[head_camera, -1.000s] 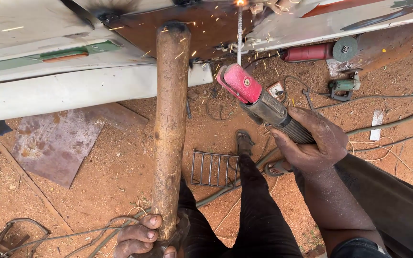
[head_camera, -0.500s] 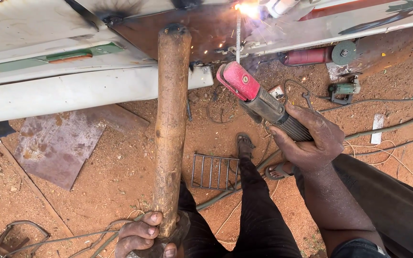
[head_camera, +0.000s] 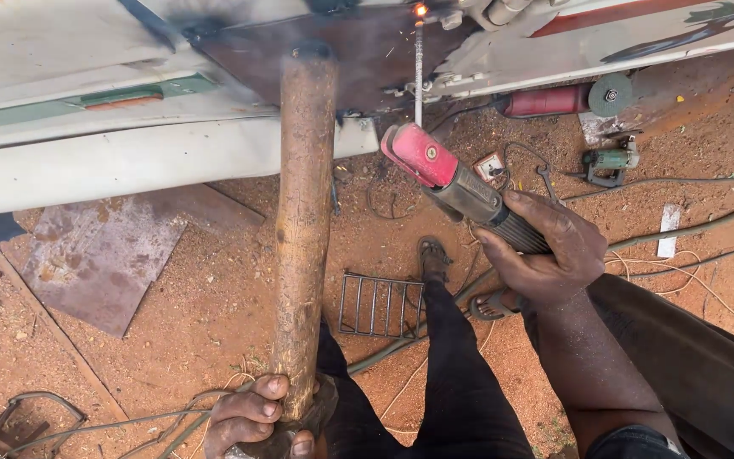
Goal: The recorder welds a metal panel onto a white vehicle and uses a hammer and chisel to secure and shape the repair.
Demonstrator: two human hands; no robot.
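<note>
Right hand (head_camera: 545, 246) steady, welding rod (head_camera: 419, 76) shorter

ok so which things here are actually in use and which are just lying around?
In use:
- right hand gripping the red welding holder
- welding rod, sparking at its tip against the brown metal panel
- left hand holding the wooden pole up against that panel

Lying about:
- rusty metal sheet
- small wire rack
- green grinder
- red cylinder

Angle grinder (head_camera: 609, 161), metal grate (head_camera: 380, 304)
</note>
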